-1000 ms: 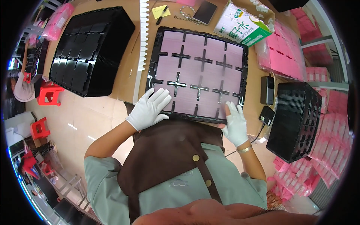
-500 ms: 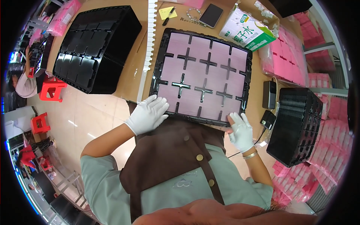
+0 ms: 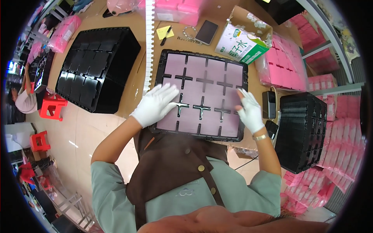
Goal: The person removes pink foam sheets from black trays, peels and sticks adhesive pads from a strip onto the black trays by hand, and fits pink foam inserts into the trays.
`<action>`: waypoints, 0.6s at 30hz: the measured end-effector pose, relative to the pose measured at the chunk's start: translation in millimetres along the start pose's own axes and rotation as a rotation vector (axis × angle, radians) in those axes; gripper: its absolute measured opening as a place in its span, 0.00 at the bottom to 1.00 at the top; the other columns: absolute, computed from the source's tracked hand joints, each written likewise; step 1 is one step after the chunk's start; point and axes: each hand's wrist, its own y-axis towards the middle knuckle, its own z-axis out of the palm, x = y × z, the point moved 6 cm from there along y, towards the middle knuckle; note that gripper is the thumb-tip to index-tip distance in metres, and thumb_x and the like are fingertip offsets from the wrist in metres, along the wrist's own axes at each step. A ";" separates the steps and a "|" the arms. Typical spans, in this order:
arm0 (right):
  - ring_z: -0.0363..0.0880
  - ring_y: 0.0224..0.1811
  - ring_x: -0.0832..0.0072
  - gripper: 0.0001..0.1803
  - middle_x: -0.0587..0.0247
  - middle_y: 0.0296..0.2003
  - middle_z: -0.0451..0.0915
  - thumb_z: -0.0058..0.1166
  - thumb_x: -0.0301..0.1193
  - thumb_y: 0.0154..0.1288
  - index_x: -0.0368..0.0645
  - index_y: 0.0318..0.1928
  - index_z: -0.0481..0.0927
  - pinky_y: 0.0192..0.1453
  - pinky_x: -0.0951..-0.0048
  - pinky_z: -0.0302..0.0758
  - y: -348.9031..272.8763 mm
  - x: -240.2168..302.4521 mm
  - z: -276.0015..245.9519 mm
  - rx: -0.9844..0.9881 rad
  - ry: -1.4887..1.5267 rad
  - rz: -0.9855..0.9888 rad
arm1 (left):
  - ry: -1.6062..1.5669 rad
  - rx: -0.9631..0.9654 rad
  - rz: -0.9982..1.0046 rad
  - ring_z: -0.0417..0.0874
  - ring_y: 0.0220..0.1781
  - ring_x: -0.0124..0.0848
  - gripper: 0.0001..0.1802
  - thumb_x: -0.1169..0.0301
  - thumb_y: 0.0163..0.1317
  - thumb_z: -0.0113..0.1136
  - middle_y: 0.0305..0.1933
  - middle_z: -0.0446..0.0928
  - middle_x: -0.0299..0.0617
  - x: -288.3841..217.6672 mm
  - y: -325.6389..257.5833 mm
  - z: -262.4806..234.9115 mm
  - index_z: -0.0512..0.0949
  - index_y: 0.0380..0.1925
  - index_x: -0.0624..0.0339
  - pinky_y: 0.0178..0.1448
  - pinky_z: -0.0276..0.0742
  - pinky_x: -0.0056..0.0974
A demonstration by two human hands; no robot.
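In front of me lies a black plastic tray whose compartments hold flat pinkish-purple pieces, with raised black crosses between them. My left hand, in a white glove, rests over the tray's left side with its fingers stretched toward the middle. At the opposite side my right hand, also gloved, is at the tray's right edge; its fingers are extended and the thumb is apart, with some bare skin showing at a fingertip. Neither hand has anything gripped in it. The palms' undersides are hidden.
Stacks of black trays stand left and right. Behind the tray are a cut-open carton, a phone, a bracelet and a pen on a yellow note. Pink packs and a black device sit at the right.
Both hands have moved from the tray's near corners farther up along its sides. The view has shifted, so the tray sits lower in the picture; the pinkish pieces look unchanged.
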 end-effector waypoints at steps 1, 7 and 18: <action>0.70 0.63 0.54 0.31 0.46 0.59 0.73 0.59 0.35 0.57 0.36 0.60 0.70 0.70 0.55 0.62 14.9 6.7 4.6 0.030 -0.026 -0.035 | 0.056 -0.031 -0.019 0.70 0.65 0.46 0.26 0.57 0.65 0.54 0.61 0.72 0.50 3.7 15.7 2.1 0.70 0.58 0.61 0.69 0.63 0.46; 0.66 0.63 0.42 0.42 0.47 0.63 0.67 0.51 0.54 0.62 0.33 0.65 0.64 0.66 0.56 0.66 59.6 -26.4 49.3 0.171 -0.275 0.115 | 0.233 -0.004 -0.131 0.60 0.73 0.45 0.36 0.47 0.68 0.45 0.70 0.62 0.53 58.1 73.4 50.1 0.62 0.65 0.64 0.75 0.51 0.47; 0.67 0.62 0.45 0.38 0.44 0.62 0.69 0.52 0.52 0.62 0.31 0.61 0.68 0.65 0.55 0.67 47.4 -19.7 42.7 0.174 -0.258 0.061 | 0.146 -0.046 -0.177 0.69 0.66 0.46 0.26 0.57 0.68 0.48 0.63 0.70 0.54 56.9 55.7 42.9 0.69 0.58 0.65 0.71 0.60 0.45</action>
